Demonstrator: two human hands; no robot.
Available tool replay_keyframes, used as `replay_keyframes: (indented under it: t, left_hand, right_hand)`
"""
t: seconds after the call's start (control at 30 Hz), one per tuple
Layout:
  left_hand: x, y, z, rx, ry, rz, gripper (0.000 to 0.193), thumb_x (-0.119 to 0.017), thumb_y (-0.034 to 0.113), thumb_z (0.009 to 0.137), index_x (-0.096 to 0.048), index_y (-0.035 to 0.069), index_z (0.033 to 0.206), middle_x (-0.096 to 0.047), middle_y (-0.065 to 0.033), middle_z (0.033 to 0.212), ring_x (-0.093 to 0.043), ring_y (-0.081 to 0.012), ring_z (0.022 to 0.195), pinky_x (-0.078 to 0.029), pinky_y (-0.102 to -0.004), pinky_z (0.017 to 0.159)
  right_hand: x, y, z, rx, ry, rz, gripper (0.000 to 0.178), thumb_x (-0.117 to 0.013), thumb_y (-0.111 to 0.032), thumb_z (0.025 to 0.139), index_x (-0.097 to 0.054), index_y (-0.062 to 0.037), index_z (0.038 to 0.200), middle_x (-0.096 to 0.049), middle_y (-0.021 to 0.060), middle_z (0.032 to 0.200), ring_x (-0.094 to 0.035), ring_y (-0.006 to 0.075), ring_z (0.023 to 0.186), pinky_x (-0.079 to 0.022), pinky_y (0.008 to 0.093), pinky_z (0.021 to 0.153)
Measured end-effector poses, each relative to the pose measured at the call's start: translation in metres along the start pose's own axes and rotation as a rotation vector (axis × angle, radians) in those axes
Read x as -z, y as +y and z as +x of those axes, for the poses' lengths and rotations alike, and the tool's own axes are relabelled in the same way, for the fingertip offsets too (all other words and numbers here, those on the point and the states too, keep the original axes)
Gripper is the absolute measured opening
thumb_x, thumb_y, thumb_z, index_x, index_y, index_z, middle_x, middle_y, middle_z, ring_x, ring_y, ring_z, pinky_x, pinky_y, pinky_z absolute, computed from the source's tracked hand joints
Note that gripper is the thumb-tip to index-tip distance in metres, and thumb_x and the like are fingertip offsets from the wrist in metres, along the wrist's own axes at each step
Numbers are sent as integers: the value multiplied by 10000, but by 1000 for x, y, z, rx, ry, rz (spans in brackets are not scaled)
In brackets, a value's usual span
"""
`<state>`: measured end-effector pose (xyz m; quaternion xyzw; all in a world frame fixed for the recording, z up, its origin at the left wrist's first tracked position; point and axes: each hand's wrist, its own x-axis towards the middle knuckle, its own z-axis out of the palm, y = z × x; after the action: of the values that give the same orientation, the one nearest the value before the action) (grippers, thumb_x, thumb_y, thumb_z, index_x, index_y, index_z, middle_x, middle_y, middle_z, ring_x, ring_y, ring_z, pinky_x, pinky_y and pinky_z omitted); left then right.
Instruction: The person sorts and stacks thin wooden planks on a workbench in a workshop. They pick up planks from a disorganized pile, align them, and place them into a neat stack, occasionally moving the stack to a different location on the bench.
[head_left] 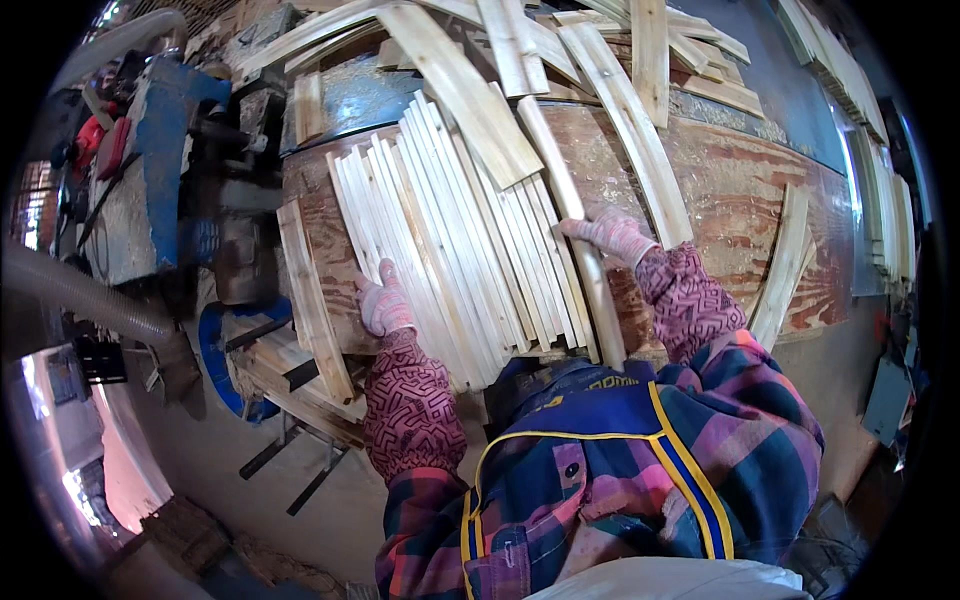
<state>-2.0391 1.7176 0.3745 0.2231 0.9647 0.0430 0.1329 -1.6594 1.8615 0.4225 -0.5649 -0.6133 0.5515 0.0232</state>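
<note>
Far left, ribbed grey hose [90,295] and a blue machine [165,170], paint worn, dusty metal; below them a round blue rim [212,350] over grey floor [330,530]. Next, a loose board [313,300], pale with brown edges, lies along the left end of the worktable [745,190], a reddish-brown wood-grain top flecked with shavings. Left hand [385,302], pale pinkish glove, maze-pattern pink sleeve cover [415,405], sits at the left edge of the wood strips [430,230], fingers spread. Strips are long, thin, straight, smooth, cream-coloured, packed side by side in the middle of the table, near ends toward the person; a wide board [465,100] overlaps their far end. Blue apron [560,410], yellow trim, some lettering, folded and partly hidden, over a plaid shirt [765,420]. At the row's right side, a thicker strip with a rounded edge [597,290]; right hand [615,235], same kind of glove, reaches its fingertips onto it, can't tell if pinching or only resting. Right of that, a long plank [630,130] slants across, then a short board [782,265], then stacked boards [835,65] far right.
</note>
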Motion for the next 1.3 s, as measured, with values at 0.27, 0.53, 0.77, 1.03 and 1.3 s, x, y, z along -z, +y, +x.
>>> replay_keyframes:
  t: [0.27,0.53,0.77,1.03,1.3]
  left_hand:
    - [2,-13,-7,1,-1,-91,807,-488,660,953,-447,37,1464,-552,-251,1409,-561,-387,1275,-475,-464,1023]
    - [-1,-12,-19,22,65,-143,764,-485,604,974,-478,-18,1417,-574,-262,1370,-547,-412,1267,-448,-471,1050]
    - [-1,-7,-12,25,38,-3,762,-490,595,977,-445,-12,1436,-582,-271,1346,-564,-428,1248,-473,-488,1027]
    - [-5,-5,-9,58,-5,-107,749,-477,584,987,-477,-35,1408,-571,-285,1357,-572,-447,1225,-482,-490,1008]
    - [0,-1,-24,4,95,-69,820,-414,624,999,-433,-63,1447,-528,-296,1410,-522,-429,1294,-444,-459,1069]
  right_hand:
    - [-48,-13,8,-274,139,-237,947,-486,-786,878,-488,-46,1469,-564,269,1393,-511,408,1331,-382,468,1123]
    - [-22,24,63,-242,-76,-118,984,-536,-783,862,-427,-40,1497,-434,233,1525,-472,390,1368,-376,501,1129]
    - [47,-112,189,-327,438,79,826,-699,-548,862,-503,16,1432,-608,221,1343,-616,317,1172,-478,396,1030]
    - [84,-12,110,57,154,549,518,-767,-446,833,-719,6,1081,-749,157,919,-742,268,829,-594,419,749]
    - [74,-2,12,-18,-93,-570,976,-482,-788,854,-377,-113,1552,-565,276,1384,-564,378,1290,-394,403,1142]
